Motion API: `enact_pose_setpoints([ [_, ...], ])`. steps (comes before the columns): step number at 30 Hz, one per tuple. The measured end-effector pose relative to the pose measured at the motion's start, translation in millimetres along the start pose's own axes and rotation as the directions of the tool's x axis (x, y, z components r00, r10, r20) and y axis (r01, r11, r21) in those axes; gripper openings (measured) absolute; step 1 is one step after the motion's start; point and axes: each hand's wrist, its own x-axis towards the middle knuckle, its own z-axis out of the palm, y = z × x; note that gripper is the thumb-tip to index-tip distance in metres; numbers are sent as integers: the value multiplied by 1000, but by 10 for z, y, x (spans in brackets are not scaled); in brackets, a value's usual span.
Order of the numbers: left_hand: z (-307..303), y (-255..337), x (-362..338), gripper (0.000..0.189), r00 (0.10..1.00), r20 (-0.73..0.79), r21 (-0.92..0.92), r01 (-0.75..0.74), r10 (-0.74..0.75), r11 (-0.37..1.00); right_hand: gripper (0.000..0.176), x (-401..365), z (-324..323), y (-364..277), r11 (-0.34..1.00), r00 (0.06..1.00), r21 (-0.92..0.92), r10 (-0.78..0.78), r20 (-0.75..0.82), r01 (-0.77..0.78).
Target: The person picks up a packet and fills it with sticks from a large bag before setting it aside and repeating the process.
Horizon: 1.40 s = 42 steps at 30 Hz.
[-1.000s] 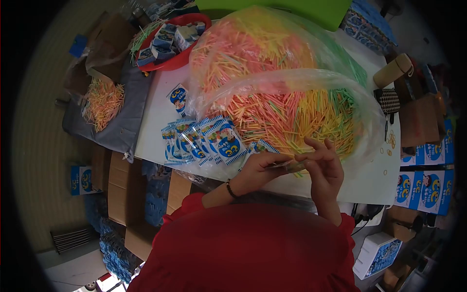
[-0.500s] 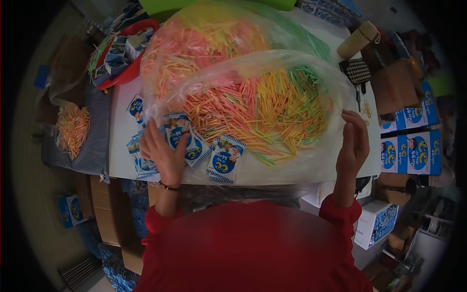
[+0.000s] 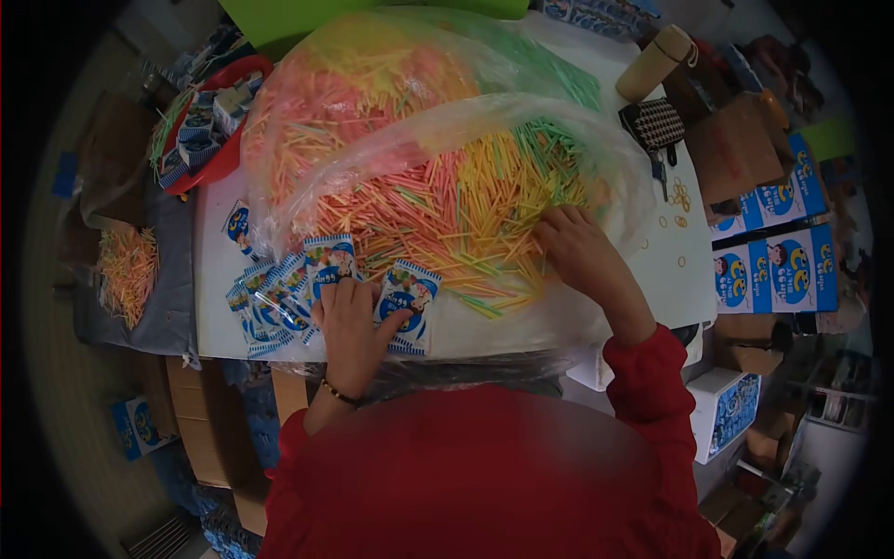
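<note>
My left hand (image 3: 352, 321) lies over small blue-and-white printed packets, thumb apart from the fingers. Under its fingertips is one upright packet (image 3: 331, 260); its thumb reaches onto another packet (image 3: 408, 300) to the right. More packets (image 3: 270, 307) overlap on the left. At the right part of the loose pile of thin coloured sticks (image 3: 447, 200), my right hand (image 3: 579, 250) has its fingers bent down and close together. Its fingertips are hidden, so whatever they hold cannot be made out. The pile spills from a large clear plastic bag (image 3: 372, 154).
A red basin (image 3: 216, 175) with packets stands at the back left. More sticks (image 3: 128, 275) lie on a grey surface at far left. Rubber bands (image 3: 681, 197), a checked pouch (image 3: 655, 125) and a beige bottle (image 3: 655, 65) sit on the right. Printed boxes (image 3: 792, 270) are stacked beyond.
My left hand has come down onto the packets, to the right of where it hovered. My right hand has moved left from beside the bag to the sticks. The view has shifted slightly.
</note>
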Motion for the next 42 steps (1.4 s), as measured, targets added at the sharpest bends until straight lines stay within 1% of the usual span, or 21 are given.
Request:
enact_pose_setpoints([
  [6,118,-94,16,27,998,-53,-164,29,-38,986,21,-122,107,81,999,999,38,-7,-52,9],
  [9,82,-90,26,25,996,-84,-227,24,-44,974,18,-81,-70,-132,989,994,-143,-46,-102,31],
  [11,55,-86,62,24,998,-58,-209,-16,4,978,12,-53,-94,-199,970,960,-240,-106,-258,42],
  [15,38,-97,106,22,998,-61,-244,-40,25,969,8,26,132,-110,907,982,-413,-140,-128,76],
  [17,9,-73,148,17,996,-84,-404,-51,19,913,13,85,149,-46,951,997,-306,-8,70,29],
  [21,87,-32,182,15,989,-77,-635,51,-128,771,17,79,311,215,990,996,-123,-70,-63,62],
  [23,115,-43,206,17,980,39,-915,113,-195,388,18,-3,308,206,920,974,363,198,-107,-147],
  [24,114,-32,226,17,979,29,-917,106,-203,384,18,-23,344,157,925,977,355,186,-108,-137],
  [26,108,-9,271,24,976,126,-965,162,-176,205,19,-47,479,22,410,838,912,497,-223,-1],
  [27,155,-20,275,24,976,128,-965,164,-177,205,19,-41,560,-11,409,839,913,497,-221,-2],
  [29,322,-79,279,28,985,106,-880,157,-137,449,27,-51,709,-66,383,817,924,535,-217,-5],
  [30,367,-87,302,28,985,109,-877,159,-134,453,27,-63,722,-83,378,814,926,539,-216,-4],
  [32,448,-81,329,31,997,1,-825,44,-76,563,29,-80,744,-102,796,867,594,373,-331,-115],
  [33,428,-72,321,31,997,7,-824,50,-79,564,29,-94,777,-112,793,868,598,375,-326,-119],
  [35,368,-41,355,24,990,129,-820,140,-58,554,30,-87,810,-94,506,852,842,510,-117,-187],
  [36,373,-45,371,24,991,124,-823,135,-57,552,30,-71,773,-101,511,853,840,508,-122,-184],
  [38,403,-69,403,25,998,51,-782,67,-43,620,29,-39,683,-106,313,785,939,614,-84,-145],
  [39,429,-77,423,25,998,44,-784,63,-46,617,29,-18,618,-71,320,788,937,609,-88,-143],
  [40,454,-86,444,25,997,3,-814,49,-79,578,29,-1,545,-12,-49,711,998,700,57,-32],
  [41,465,-96,462,26,993,-34,-841,33,-113,540,29,4,485,28,-401,648,909,724,236,118],
  [42,408,-82,492,26,993,-35,-839,32,-113,542,29,0,434,48,-402,650,908,723,235,119],
])
